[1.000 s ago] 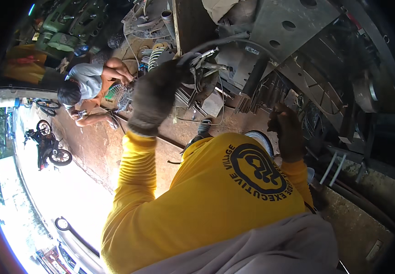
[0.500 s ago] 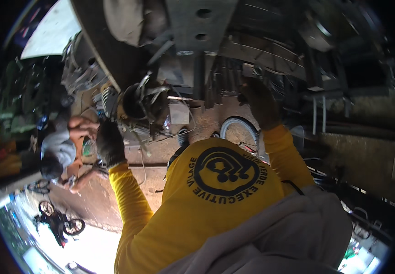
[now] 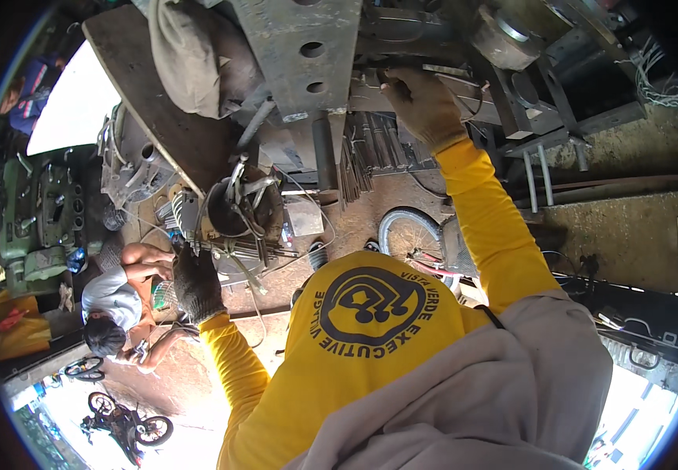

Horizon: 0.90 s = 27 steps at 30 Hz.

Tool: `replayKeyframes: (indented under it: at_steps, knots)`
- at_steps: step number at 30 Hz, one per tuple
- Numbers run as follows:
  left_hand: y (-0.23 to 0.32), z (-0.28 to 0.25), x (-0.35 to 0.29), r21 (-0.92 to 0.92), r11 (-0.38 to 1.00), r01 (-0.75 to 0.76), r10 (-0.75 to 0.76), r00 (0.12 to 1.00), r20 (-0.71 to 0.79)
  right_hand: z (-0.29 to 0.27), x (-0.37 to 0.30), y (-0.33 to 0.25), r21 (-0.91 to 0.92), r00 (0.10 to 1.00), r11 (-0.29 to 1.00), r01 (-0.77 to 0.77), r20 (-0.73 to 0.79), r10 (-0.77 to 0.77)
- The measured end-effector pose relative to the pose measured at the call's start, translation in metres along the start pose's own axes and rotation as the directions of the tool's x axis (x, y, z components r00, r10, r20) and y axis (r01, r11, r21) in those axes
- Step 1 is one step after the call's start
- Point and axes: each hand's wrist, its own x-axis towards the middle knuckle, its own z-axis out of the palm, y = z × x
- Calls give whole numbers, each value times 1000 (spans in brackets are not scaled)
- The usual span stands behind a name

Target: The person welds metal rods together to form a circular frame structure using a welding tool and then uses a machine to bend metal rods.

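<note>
My right hand, in a brownish work glove, reaches over the bench at the upper middle. Its thumb and fingers are bent with a gap between them, and I see nothing held. A thin metal rod with a cable lies just beside it. Lower left, my left hand in a darker glove is closed, and what it grips, if anything, is hidden. Just beyond it stands a dark round container with metal tongs and tools sticking out.
A heavy steel beam with holes projects at top centre. Metal bars are bundled under the bench. A bicycle wheel stands near my feet. At left a person crouches by a green machine; a motorcycle is lower left.
My right arm has stretched forward and slightly left, bringing the glove up to the bench. My left hand has shifted slightly toward me in the picture. The view has tilted and brightened.
</note>
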Motion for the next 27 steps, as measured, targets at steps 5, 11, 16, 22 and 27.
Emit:
replayKeyframes:
  at_steps: [5,11,16,22,27]
  knots:
    - [-7,-2,-10,-177,983,-48,30,994,-102,49,47,17,-272,960,957,-103,223,167]
    - [-1,-6,-9,-217,967,-130,112,989,-95,117,142,112,-510,840,837,200,529,122]
    - [-17,-5,-16,-194,963,-185,149,971,-190,165,151,117,-430,865,879,206,501,42]
    - [-25,-5,-9,-171,966,-192,174,978,-116,170,150,123,-357,906,916,183,423,-16]
    - [-22,6,17,-83,935,-344,320,923,-215,146,154,139,-550,899,811,196,431,75]
